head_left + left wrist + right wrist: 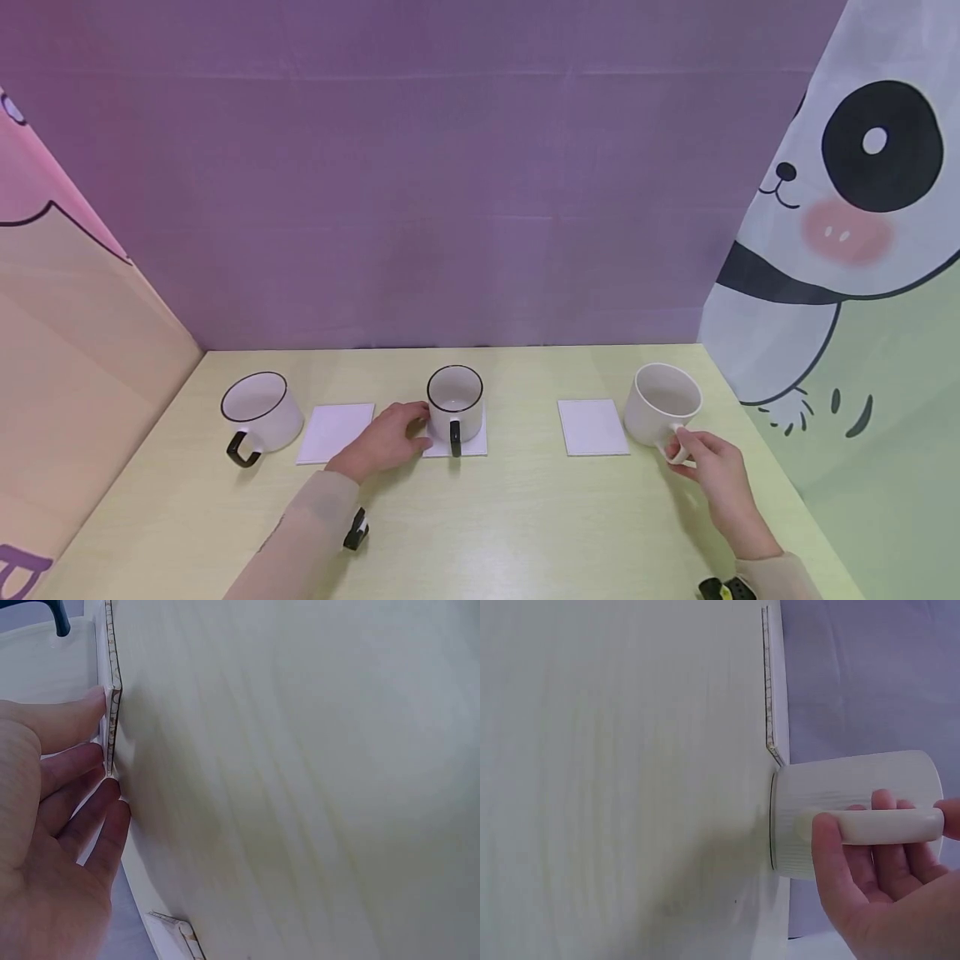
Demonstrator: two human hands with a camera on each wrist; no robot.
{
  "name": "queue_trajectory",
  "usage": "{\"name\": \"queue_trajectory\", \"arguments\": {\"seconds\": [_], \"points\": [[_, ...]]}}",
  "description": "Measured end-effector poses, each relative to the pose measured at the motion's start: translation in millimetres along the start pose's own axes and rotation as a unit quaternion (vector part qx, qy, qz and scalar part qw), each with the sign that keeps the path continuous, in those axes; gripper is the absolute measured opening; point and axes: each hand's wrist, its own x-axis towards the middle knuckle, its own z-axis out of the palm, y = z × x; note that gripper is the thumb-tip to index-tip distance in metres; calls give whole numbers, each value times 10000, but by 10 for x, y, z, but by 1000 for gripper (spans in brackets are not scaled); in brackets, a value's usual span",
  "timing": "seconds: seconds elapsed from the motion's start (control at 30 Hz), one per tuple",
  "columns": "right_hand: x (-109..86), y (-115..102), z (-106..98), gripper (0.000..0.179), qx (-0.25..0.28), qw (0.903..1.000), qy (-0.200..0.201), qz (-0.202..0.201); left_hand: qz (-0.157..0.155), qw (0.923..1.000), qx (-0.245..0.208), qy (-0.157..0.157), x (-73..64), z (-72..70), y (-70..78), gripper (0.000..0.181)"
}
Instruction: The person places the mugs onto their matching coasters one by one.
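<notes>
A white mug with a black rim and black handle (456, 417) stands on the middle square coaster (477, 442), its handle facing me. My left hand (390, 440) is at the left of that mug, thumb and fingertips along the coaster's left side; the left wrist view shows the thumb (71, 724) right at a corner of the coaster. My right hand (712, 471) holds the handle of an all-white mug (652, 408). In the right wrist view, its fingers pass behind the white handle (889, 826), and the mug stands upright beside the right coaster (592, 427).
Another white mug with a black rim and handle (266, 417) stands at the far left, next to the left coaster (333, 429). A purple cloth wall (450, 183) rises behind the table (525, 525). Printed cloths flank both sides, a panda (862, 250) on the right one.
</notes>
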Motion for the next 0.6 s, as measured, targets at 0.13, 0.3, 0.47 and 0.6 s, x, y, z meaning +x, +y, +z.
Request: {"name": "queue_trajectory", "arguments": {"seconds": [0.13,0.3,0.47,0.6], "points": [[-3,1,-16,30,250,9996,-114,49,-46,10000,-17,8,0,8,5,41],[1,0,-29,32,230,9995,-199,42,-103,9999,-93,-4,-6,21,2,43],[9,0,-22,35,235,9995,-218,10,-205,9997,-141,-72,-12,8,-5,45],[13,-4,-16,35,260,9994,-244,-5,-197,9997,-117,-68,-6,-18,6,44]]}}
